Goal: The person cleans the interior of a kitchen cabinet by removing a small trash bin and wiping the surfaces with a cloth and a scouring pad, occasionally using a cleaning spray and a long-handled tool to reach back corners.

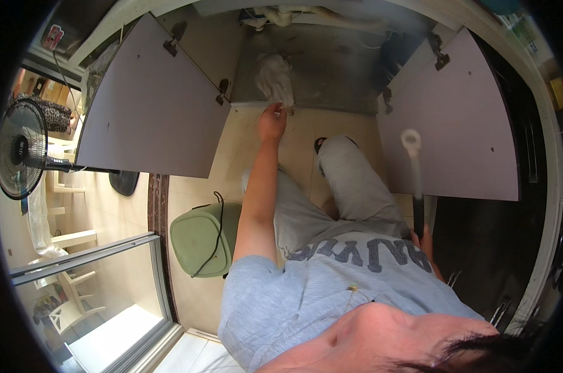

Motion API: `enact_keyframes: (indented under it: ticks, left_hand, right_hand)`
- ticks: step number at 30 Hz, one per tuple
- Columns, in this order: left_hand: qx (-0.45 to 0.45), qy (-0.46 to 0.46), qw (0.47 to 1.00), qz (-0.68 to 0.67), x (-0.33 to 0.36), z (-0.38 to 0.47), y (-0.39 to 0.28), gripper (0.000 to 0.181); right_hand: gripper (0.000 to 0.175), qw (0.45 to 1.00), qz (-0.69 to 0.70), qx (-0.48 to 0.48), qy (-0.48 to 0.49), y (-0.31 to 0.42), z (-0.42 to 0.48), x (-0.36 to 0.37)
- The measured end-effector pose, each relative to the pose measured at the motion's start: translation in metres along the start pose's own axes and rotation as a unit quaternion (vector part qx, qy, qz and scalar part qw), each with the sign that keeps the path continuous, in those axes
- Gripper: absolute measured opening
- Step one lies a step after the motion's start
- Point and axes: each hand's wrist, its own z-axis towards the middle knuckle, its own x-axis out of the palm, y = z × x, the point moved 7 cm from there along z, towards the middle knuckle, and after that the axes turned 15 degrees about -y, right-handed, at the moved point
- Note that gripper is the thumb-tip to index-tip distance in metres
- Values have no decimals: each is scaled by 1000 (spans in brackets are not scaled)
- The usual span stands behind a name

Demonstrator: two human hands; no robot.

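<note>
At the near edge of the cabinet floor, my left hand (273,122) pinches the near end of a crumpled whitish cloth (273,77). The rest of the cloth lies on the grey cabinet floor (328,88). My right hand (425,240), low at my right side and partly hidden by my shirt, is closed around the black handle of a long tool (417,205). The tool points away from me, and its pale, ring-shaped head is blurred. Its exact kind cannot be told.
Open cabinet doors stand to the left (155,102) and right (454,121). Pale pipes (281,16) run along the back of the cabinet. A green bin (202,242) with a black cord is beside my left leg. Farther left are a standing fan (22,149) and a sliding glass door (99,279).
</note>
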Motion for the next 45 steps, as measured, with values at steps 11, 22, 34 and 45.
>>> enact_keyframes:
  ticks: [11,22,34,45]
  left_hand:
    - [24,-66,993,-98,-36,5,-35,26]
    - [109,-27,990,-80,-65,-6,-44,46]
    - [-121,171,942,263,-162,-198,36,32]
    - [-384,264,882,-72,-155,-141,37,25]
  right_hand:
    - [20,968,204,-108,100,161,165,138]
    - [12,872,402,-192,204,239,221,248]
    - [11,701,559,282,342,193,123,349]
    - [34,722,237,551,346,90,197,503]
